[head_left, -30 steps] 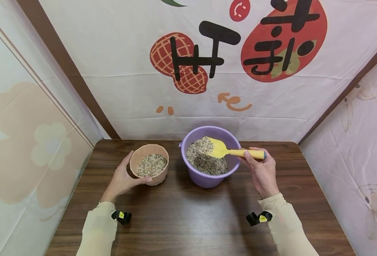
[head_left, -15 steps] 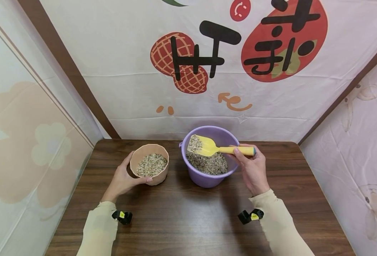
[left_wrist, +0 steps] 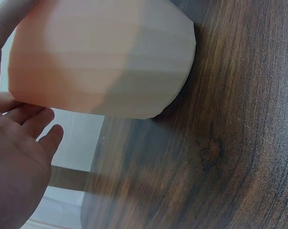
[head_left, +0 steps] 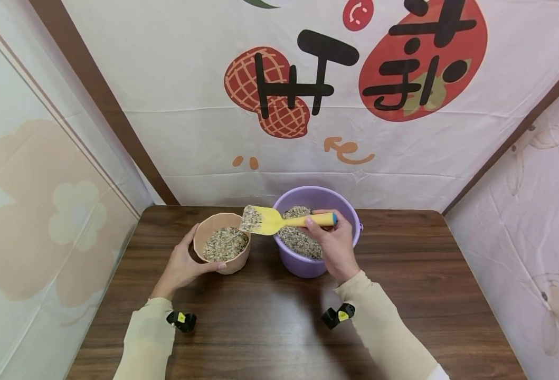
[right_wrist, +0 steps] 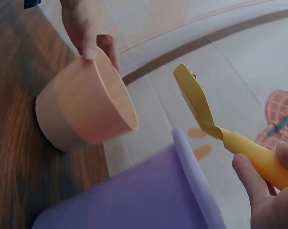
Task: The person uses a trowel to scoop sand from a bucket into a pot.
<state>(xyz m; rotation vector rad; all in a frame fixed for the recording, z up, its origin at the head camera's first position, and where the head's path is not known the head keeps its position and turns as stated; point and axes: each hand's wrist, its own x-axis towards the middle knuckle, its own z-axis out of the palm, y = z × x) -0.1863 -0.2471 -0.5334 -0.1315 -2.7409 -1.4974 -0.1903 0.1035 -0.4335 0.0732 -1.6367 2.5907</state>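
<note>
My left hand (head_left: 184,269) holds a peach-coloured faceted flowerpot (head_left: 235,265) by its side, thumb on the near rim and fingers round the left. Grey-beige grit (head_left: 225,244) partly fills the pot. In my right hand (head_left: 340,250) is the handle of a yellow toy shovel (head_left: 271,220), whose blade bears grit at its tip. That tip is at the pot's right rim in the head view; the right wrist view shows the blade (right_wrist: 196,98) raised and apart from the pot. Beneath the shovel stands a purple bucket (head_left: 303,268) with more grit inside.
Pot and bucket stand side by side near the back of a dark wooden table (head_left: 260,327). Behind rises a printed cloth wall (head_left: 189,132), with more cloth at left and right. A small black camera sits on each wrist.
My right hand has carried the loaded shovel leftward, from over the bucket to the pot's right rim. The left hand and pot have stayed in place.
</note>
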